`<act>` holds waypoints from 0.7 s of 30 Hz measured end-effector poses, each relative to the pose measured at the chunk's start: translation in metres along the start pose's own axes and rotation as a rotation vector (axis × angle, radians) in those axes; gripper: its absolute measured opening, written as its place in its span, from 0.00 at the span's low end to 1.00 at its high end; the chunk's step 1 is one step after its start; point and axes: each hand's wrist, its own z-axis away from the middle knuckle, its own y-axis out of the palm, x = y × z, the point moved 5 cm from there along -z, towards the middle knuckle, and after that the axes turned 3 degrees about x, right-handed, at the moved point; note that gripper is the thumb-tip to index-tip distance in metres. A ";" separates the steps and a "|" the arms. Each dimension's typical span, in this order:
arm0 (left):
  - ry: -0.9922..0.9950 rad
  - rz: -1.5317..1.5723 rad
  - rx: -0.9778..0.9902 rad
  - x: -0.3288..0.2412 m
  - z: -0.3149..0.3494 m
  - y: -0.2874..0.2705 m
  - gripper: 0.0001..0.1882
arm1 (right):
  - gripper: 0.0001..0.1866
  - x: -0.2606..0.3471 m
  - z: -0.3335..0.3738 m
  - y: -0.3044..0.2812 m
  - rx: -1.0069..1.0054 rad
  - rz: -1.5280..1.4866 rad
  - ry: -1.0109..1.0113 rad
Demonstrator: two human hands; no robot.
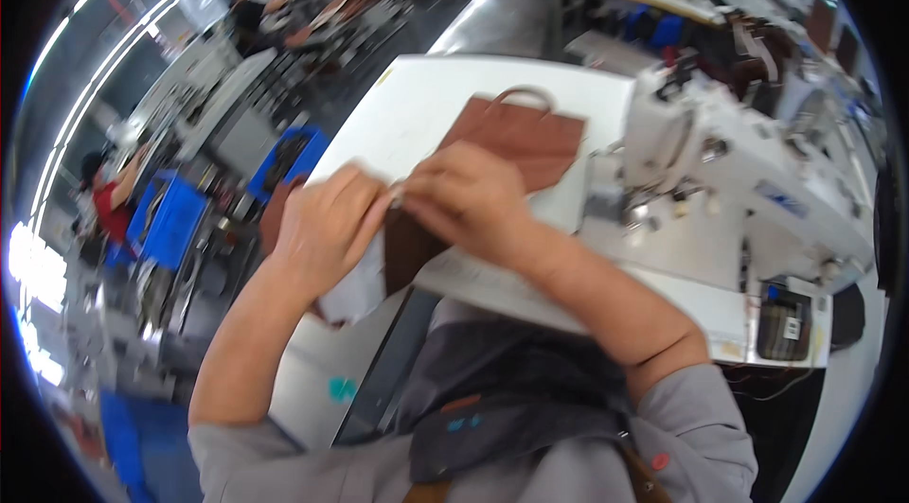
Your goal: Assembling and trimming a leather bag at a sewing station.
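My left hand [327, 224] and my right hand [471, 200] meet over the near part of a white worktable, fingertips pinched close together. Between them is a small pale spot, too blurred to name. Just below the fingers hangs a dark brown piece of material [409, 252], with a white sheet-like part [358, 285] beside it under my left hand. A reddish-brown edge shows left of that hand. Beyond my right hand, a brown handbag [530, 141] with a curved handle lies on the tabletop; my hand covers part of it.
A white sewing machine [748, 158] stands at my right, with a dark control box [785, 321] near the table's front edge. The white worktable [393, 115] extends ahead. Blue bins [169, 219] and other people at benches are at the left.
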 end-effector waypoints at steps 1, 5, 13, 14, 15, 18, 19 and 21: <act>0.002 -0.007 -0.012 0.002 0.005 0.004 0.04 | 0.09 -0.001 0.003 0.005 -0.040 0.047 -0.016; -0.016 0.048 -0.027 0.000 0.000 0.008 0.04 | 0.10 0.008 0.003 -0.001 0.092 0.224 -0.138; 0.005 -0.019 0.011 -0.007 0.000 0.006 0.04 | 0.09 0.020 0.002 0.003 0.147 0.360 -0.285; 0.006 -0.034 0.017 -0.008 0.000 0.005 0.04 | 0.09 0.020 0.002 0.003 0.153 0.351 -0.282; 0.005 -0.034 0.019 -0.009 0.000 0.004 0.04 | 0.09 0.019 0.002 0.003 0.160 0.343 -0.278; -0.048 -0.010 0.051 -0.012 -0.003 -0.001 0.04 | 0.10 0.017 0.004 0.005 0.157 0.301 -0.266; -0.068 0.048 0.055 -0.011 -0.005 -0.003 0.04 | 0.10 0.018 0.004 0.005 0.158 0.302 -0.265; -0.089 0.104 0.060 -0.013 -0.006 -0.003 0.04 | 0.10 0.018 0.005 0.005 0.158 0.302 -0.268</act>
